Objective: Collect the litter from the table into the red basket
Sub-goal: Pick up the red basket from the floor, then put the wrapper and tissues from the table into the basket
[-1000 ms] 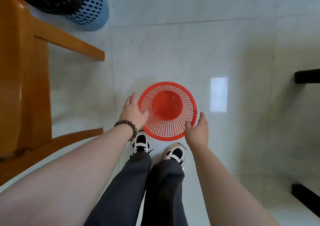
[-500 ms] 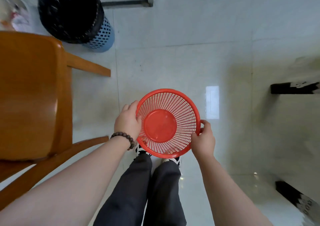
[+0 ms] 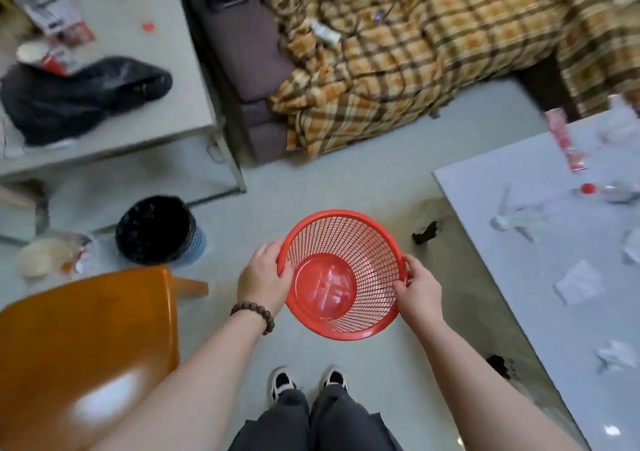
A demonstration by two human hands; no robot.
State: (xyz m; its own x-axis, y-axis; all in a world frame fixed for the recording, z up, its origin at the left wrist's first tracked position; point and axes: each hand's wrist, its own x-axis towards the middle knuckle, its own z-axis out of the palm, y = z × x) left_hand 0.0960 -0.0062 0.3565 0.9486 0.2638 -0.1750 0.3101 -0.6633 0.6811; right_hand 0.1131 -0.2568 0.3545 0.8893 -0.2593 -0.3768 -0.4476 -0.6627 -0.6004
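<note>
Got red basket (image 3: 341, 274) held over floor, empty. Left hand (image 3: 264, 279) and right hand (image 3: 418, 286) each clamped on opposite rim edges. Feels like light, stiff, slick plastic mesh. Rim's best grab spot. Litter sits on table (image 3: 554, 312) to my right: crumpled paper (image 3: 577, 285), thin wrappers, likely feather-light, just pinch them.

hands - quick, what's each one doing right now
Left hand: closed on the left rim of the red basket.
Right hand: closed on the basket's right rim.

Pale floor (image 3: 346, 184), plaid-draped sofa (image 3: 415, 52)
</note>
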